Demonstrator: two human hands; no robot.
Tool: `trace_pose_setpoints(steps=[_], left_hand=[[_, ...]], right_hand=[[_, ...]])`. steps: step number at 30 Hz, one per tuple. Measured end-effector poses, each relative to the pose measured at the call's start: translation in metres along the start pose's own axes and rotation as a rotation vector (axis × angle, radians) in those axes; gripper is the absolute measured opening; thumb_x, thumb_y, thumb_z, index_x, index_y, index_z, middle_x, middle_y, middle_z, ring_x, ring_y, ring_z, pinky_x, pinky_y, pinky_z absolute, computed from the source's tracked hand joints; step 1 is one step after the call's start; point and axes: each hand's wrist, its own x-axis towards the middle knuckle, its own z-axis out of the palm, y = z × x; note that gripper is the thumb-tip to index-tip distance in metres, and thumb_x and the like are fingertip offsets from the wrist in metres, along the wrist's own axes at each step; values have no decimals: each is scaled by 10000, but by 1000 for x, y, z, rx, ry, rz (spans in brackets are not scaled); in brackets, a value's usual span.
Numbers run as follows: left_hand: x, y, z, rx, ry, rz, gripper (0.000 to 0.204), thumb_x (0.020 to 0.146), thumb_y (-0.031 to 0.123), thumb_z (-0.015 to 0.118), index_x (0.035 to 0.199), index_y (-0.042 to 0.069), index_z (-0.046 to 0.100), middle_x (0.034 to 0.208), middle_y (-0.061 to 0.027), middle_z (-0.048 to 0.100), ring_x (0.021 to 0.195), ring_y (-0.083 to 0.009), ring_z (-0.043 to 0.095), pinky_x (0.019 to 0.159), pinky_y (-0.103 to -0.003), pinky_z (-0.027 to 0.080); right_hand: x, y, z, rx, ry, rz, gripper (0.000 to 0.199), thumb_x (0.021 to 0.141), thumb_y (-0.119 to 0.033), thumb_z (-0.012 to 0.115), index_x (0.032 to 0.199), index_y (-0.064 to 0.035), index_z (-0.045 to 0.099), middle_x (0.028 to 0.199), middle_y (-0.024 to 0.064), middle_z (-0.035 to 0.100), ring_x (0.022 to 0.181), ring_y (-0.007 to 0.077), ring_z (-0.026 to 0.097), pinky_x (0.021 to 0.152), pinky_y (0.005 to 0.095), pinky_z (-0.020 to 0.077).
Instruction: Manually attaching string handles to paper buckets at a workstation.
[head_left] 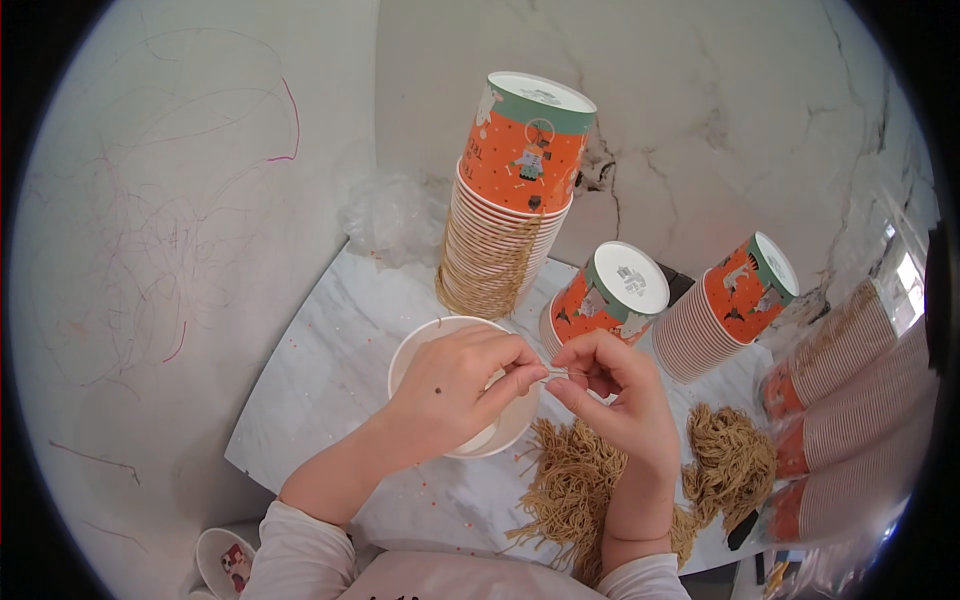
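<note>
I am holding an upright white paper cup (415,350) under my left hand (455,385), whose thumb and forefinger are pressed together on the end of a thin tan string (553,374) just over the cup's rim. My right hand (615,395) is meeting it from the side, its fingertips pinching the same string, so the strand is running short and taut between both hands. I judge that I am fixing a string handle to this cup, at the threading or knotting stage; whether the end is already through the rim is too small to tell. Below my right wrist a loose heap of cut tan strings (575,490) is lying on the white marble tabletop (320,380). Beyond my knuckles a tall stack of orange printed paper cups (510,200) is standing upside down. The next move is calling for a steady pinch and a careful pull, without tipping the cup.
</note>
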Motion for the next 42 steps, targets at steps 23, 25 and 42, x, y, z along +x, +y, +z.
trace_pose_setpoints(steps=[23, 25, 42], left_hand=[[-18, -10, -27, 360, -856, 31, 448, 807, 275, 754, 1189, 92, 610, 1051, -116, 688, 994, -340, 662, 808, -444, 511], [-20, -12, -21, 345, -836, 39, 414, 806, 244, 739, 1172, 92, 620, 1034, -125, 692, 981, -343, 668, 800, -449, 514], [-2, 2, -15, -464, -173, -405, 338, 821, 65, 691, 1138, -28, 621, 946, -95, 708, 784, -128, 651, 709, -303, 552]], right_hand=[[0, 13, -35, -97, 388, -86, 41, 892, 16, 675, 905, -6, 644, 756, -76, 572, 649, -18, 478, 563, 152, 347], [1, 14, -35, -104, 435, -101, 45, 874, 20, 678, 897, -5, 647, 746, -72, 589, 643, -17, 490, 552, 156, 349], [1, 0, 7, -427, 106, -347, 109, 817, 27, 697, 896, -15, 636, 793, 47, 653, 617, 129, 592, 570, 245, 474]])
